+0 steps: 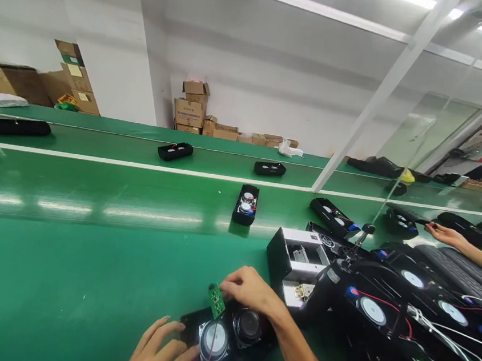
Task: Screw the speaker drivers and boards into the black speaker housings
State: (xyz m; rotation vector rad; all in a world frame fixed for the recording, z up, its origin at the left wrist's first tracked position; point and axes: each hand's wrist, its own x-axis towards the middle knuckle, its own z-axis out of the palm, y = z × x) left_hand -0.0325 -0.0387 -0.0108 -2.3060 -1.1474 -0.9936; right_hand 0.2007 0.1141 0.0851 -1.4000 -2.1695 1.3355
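Note:
Pinched in the fingertips of my right hand [251, 289] is a small green circuit board [216, 301], tilted above a black speaker housing [233, 358]. Two round speaker drivers sit in that housing: one with a pale centre [214, 341], the other a dark driver [247, 326] beside it. A thin red wire runs over the pale driver. At the housing's left side, my left hand [163, 347] has its fingers apart, with fingertips touching the housing edge near the pale driver. The lower part of the housing is dark and cut off by the frame.
Right of my hands stands a black and silver metal fixture [302, 256]. Several black speaker housings with wires [371, 310] crowd the right side. Another speaker unit [246, 204] lies ahead on the green bench [84, 279]. A co-worker's hand [448, 235] reaches in at right.

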